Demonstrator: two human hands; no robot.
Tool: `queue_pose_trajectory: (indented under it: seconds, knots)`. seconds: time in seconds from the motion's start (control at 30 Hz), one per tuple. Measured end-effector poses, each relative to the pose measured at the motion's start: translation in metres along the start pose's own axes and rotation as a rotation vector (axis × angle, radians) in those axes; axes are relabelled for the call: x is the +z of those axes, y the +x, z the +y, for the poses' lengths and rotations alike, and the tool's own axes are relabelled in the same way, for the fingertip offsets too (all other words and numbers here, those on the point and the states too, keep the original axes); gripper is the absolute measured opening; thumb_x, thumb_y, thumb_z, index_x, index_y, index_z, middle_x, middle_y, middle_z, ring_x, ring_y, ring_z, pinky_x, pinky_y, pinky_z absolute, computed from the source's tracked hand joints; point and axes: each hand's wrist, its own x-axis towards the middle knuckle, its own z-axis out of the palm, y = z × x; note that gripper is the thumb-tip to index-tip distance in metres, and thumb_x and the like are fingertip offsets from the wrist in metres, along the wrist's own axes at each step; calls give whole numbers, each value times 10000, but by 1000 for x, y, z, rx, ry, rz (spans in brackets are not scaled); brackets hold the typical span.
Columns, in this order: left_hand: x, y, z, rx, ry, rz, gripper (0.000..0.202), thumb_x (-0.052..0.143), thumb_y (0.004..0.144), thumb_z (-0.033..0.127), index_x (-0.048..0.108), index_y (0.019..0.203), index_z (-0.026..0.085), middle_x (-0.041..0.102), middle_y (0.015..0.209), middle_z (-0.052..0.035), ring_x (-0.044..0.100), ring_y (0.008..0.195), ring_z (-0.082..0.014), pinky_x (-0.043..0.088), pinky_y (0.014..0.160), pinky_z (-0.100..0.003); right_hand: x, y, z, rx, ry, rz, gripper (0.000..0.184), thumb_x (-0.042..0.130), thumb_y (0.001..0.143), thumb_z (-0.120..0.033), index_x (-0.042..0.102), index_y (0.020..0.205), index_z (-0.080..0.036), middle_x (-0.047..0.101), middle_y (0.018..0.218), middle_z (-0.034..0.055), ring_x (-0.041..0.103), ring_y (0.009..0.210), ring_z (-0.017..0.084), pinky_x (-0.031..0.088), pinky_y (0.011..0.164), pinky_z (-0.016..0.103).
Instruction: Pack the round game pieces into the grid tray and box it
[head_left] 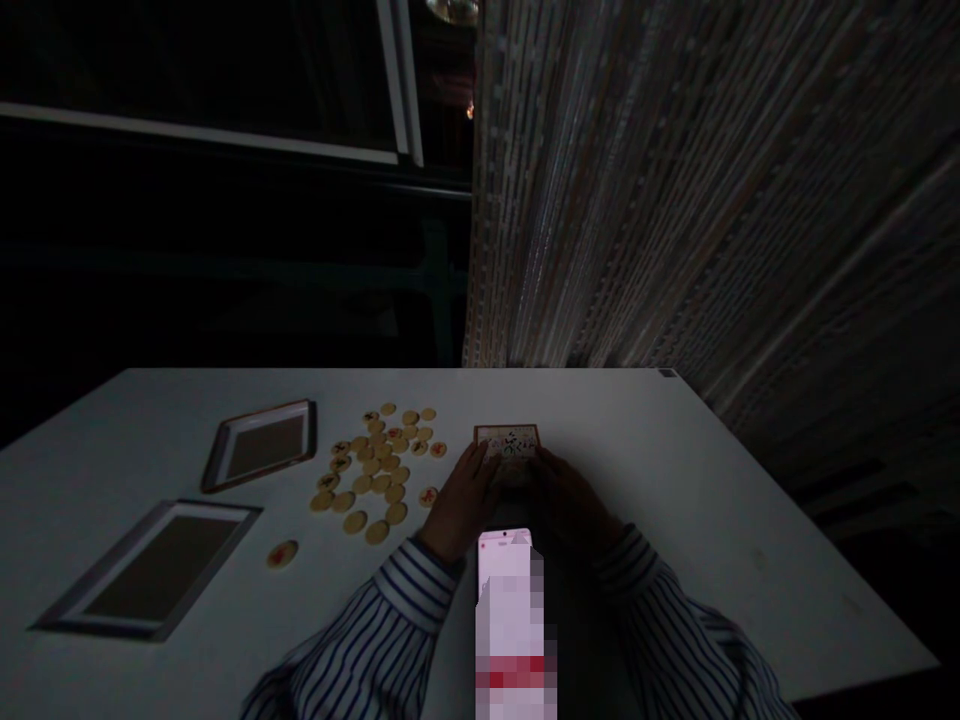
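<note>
A small flat box (517,441) with dark writing on its top sits on the white table in front of me. My left hand (466,500) grips its left side, fingers lying over the near left corner. From the right, my right hand (574,495) holds the opposite side; its fingers are dim in the low light. Left of the box lies a loose spread of round wooden Chinese chess pieces (386,463), several showing red or black characters. Between my forearms a lit phone (506,560) lies with its screen up, its lower part blurred out.
Two shallow rectangular trays or lids, one farther (262,447) and one nearer (165,570), lie on the table's left side. A single chess piece (282,555) rests apart beside the nearer one. A string curtain (600,200) hangs behind the white table (675,480). The room is dark.
</note>
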Motion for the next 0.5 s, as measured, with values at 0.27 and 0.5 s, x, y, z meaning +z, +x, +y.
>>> queue_pose_trajectory:
  seconds: [0.27, 0.5]
  knots:
    - [-5, 4, 4, -19, 8, 26, 351, 426, 855, 304, 494, 1166, 155, 434, 1301, -153, 346, 1250, -275, 361, 999, -472, 1, 1, 2, 5, 63, -3, 350, 383, 887, -257, 473, 1196, -118, 491, 1255, 173, 462, 1163, 239, 440, 954, 396]
    - [-9, 24, 0, -39, 17, 43, 356, 385, 867, 284, 464, 1175, 123, 411, 1314, -173, 356, 1245, -261, 348, 1010, -456, 8, 7, 6, 20, 36, 47, 409, 364, 889, -251, 411, 1254, -71, 425, 1310, 197, 416, 1201, 255, 404, 975, 386]
